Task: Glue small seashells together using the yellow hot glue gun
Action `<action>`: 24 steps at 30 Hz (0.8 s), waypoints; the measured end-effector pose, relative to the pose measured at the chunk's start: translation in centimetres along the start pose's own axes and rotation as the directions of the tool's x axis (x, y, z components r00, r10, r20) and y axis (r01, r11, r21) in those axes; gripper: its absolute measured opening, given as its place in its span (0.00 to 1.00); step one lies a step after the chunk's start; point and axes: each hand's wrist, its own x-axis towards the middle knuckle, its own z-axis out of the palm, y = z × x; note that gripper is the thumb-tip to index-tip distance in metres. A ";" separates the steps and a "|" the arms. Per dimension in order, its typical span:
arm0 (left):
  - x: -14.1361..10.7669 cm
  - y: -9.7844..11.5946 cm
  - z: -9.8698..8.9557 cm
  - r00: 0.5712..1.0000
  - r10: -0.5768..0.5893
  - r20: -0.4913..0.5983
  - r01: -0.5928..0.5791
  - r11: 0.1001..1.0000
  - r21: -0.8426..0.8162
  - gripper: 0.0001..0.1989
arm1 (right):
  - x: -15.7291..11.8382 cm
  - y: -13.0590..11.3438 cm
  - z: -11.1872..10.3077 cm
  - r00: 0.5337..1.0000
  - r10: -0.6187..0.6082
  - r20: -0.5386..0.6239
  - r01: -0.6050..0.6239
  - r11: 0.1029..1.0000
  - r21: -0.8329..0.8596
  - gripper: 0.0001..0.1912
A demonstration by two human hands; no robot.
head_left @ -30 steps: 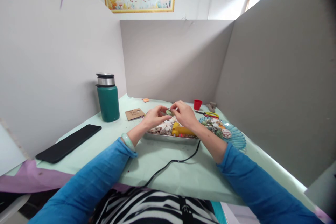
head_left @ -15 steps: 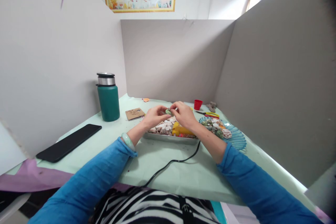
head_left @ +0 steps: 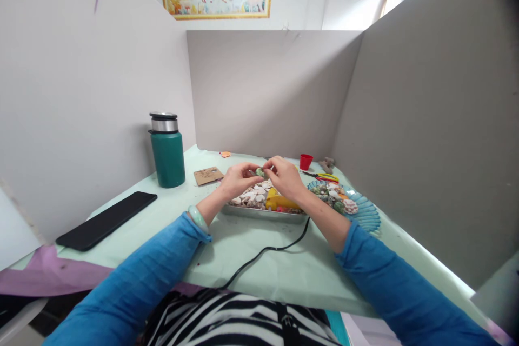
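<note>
Between my two hands is a small green, shell-like piece [head_left: 260, 172], held above a metal tray [head_left: 263, 215]. My left hand [head_left: 240, 179] pinches it from the left, between thumb and fingers. On its right side, the fingertips of my right hand [head_left: 283, 175] are closed at its upper edge; whether they hold a smaller part there is too small to tell. White shells [head_left: 255, 194] fill much of the tray below. A yellow tool [head_left: 279, 201], probably a glue gun, lies on the shells under my right wrist.
A blue glass plate [head_left: 367, 211] with shells is at right, near scissors [head_left: 327, 178] and a red cup [head_left: 305, 161]. At left are a green bottle [head_left: 167, 157], a black phone [head_left: 107, 220] and a brown card [head_left: 208, 175]. A black cable [head_left: 263, 250] crosses the front.
</note>
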 end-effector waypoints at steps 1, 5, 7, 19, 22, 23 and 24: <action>0.0 0.0 0.0 1.000 0.004 -0.005 -0.004 1.000 0.005 0.20 | 0.0 0.0 0.0 1.000 -0.003 -0.003 0.003 1.000 0.001 0.05; -0.1 0.1 0.0 1.000 0.007 -0.019 -0.006 1.000 0.027 0.19 | -0.1 0.0 0.1 1.000 -0.013 -0.015 0.013 1.000 -0.003 0.04; -0.1 0.2 0.0 1.000 0.007 -0.021 -0.006 0.999 0.040 0.19 | -0.2 0.0 0.2 1.000 -0.014 -0.017 0.014 1.000 -0.012 0.04; -0.3 0.7 0.1 0.995 0.081 -0.057 -0.073 0.990 0.122 0.14 | -0.5 -0.6 0.4 0.999 -0.037 -0.041 0.034 0.998 -0.062 0.05; -0.3 0.7 0.1 0.987 0.140 -0.074 -0.128 0.982 0.141 0.13 | -0.6 -0.7 0.4 0.997 -0.056 -0.058 0.053 0.997 -0.056 0.06; -0.3 0.7 0.1 0.983 0.165 -0.076 -0.153 0.978 0.142 0.13 | -0.6 -0.7 0.4 0.996 -0.065 -0.065 0.062 0.997 -0.052 0.06; -0.3 0.7 0.1 0.979 0.191 -0.077 -0.178 0.974 0.142 0.13 | -0.6 -0.7 0.4 0.995 -0.073 -0.072 0.070 0.996 -0.048 0.06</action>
